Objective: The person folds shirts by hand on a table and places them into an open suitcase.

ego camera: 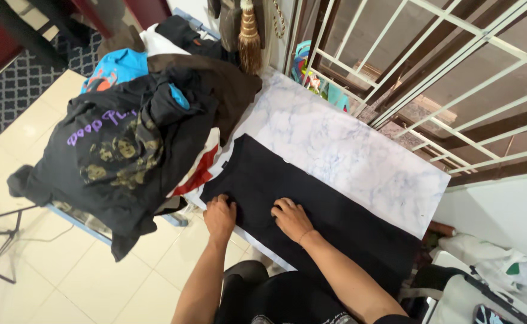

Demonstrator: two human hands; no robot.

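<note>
Dark shirts lie heaped in a pile [137, 138] at the left, a black one with a faded print on top, just beside the white marbled board [347, 150]. On the near part of that board a plain black T-shirt [311, 210] is spread flat, and the left hand [220, 217] presses down on it near its left edge, fingers curled loosely and gripping nothing. Close by to the right, the right hand [291, 219] rests palm-down on the same cloth, fingers stretched out flat and holding nothing, while a white window grille [455, 78] stands beyond the board.

bare marbled board [347, 150] open rightward, heaped clothes pile [137, 138] crowding left — window grille [455, 78] behind
</note>
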